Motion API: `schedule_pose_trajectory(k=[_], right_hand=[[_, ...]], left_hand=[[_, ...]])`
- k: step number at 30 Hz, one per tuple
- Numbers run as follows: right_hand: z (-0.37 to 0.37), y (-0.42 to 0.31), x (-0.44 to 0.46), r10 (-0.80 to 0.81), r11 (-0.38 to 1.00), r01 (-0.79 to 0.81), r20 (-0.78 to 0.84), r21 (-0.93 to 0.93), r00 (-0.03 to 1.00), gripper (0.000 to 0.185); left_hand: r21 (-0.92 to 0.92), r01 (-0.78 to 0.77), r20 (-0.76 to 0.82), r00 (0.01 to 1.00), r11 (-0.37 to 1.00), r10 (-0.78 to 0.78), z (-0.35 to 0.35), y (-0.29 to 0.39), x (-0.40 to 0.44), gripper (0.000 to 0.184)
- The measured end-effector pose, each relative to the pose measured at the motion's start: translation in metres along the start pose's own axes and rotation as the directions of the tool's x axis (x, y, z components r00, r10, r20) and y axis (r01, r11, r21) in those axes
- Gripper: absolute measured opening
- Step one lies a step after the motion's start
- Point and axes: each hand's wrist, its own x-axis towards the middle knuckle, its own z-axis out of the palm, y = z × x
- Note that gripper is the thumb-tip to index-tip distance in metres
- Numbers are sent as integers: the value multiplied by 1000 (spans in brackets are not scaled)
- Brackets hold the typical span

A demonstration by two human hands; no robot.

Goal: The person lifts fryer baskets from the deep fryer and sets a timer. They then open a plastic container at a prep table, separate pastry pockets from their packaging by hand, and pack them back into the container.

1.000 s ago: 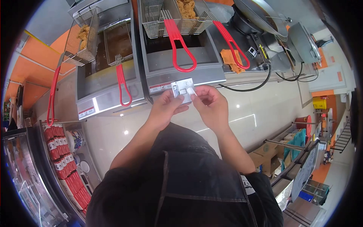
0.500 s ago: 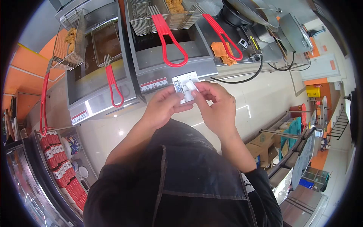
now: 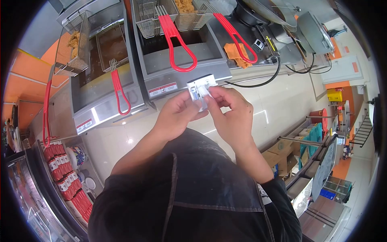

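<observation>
In front of my dark apron I hold a small white device (image 3: 209, 80), probably a kitchen timer with its back facing me. A narrow slot on its left side shows what looks like a battery. My left hand (image 3: 176, 113) is closed on the device's lower left edge, thumb on top. The thumb and fingers of my right hand (image 3: 232, 111) pinch a small white cover (image 3: 203, 92) lying over the device's face. Whether the cover is fully apart from the device cannot be made out. Both hands are just in front of the fryer (image 3: 181, 60).
Red-handled fry baskets (image 3: 180, 44) rest over the fryers, some with fried food (image 3: 73, 42). An orange cloth (image 3: 237, 55) and a small grey-white device (image 3: 258, 45) lie on the counter at right. Red boxes (image 3: 80, 203) fill a shelf at lower left; cardboard boxes (image 3: 282, 157) stand at right.
The white device has tilted and shifted slightly right in my hands. My left thumb has moved with it, and the right hand still pinches the cover.
</observation>
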Motion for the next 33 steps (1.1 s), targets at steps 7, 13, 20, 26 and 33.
schedule_pose_trajectory(k=[7, 13, 20, 26, 33], right_hand=[[-13, -9, -1, 4, 997, -1, 29, -76, 1000, 22], [-15, -8, -5, -65, 998, 66, 8, -9, 998, 17], [-17, -10, -13, -117, 990, 124, 102, -63, 988, 17], [-14, -9, -19, -255, 942, 270, 99, -201, 962, 21], [-10, -20, -30, -298, 927, 323, 146, -192, 943, 24]], left_hand=[[27, -36, 74, 997, 999, 34, 5, 2, 0, 39], [-242, 49, 57, 998, 969, -36, 8, 5, -3, 51], [-475, 164, 90, 986, 864, -137, 8, 10, -4, 51], [-475, 119, -9, 990, 872, -140, 15, 9, -7, 51], [-415, 44, -79, 993, 909, -85, 19, 14, -10, 56]])
